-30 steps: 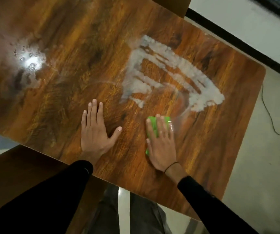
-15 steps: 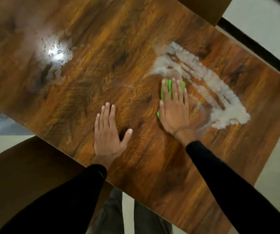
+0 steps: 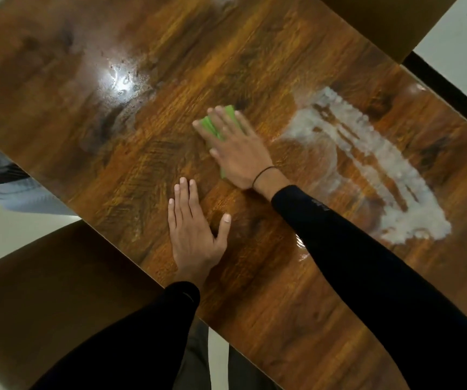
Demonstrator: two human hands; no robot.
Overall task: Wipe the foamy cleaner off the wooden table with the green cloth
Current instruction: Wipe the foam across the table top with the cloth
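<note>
Wooden table (image 3: 269, 319) | hands flat | right hand (image 3: 236, 153) hides most green cloth (image 3: 212, 126)

Glossy orange-brown wooden table (image 3: 148, 153) with dark streaky grain; bright green cloth (image 3: 212, 128); white foamy cleaner (image 3: 373, 170) smeared in stripes; black sleeves (image 3: 367, 266); thin black wrist band (image 3: 263, 173); pale grey floor (image 3: 7, 220)
</note>
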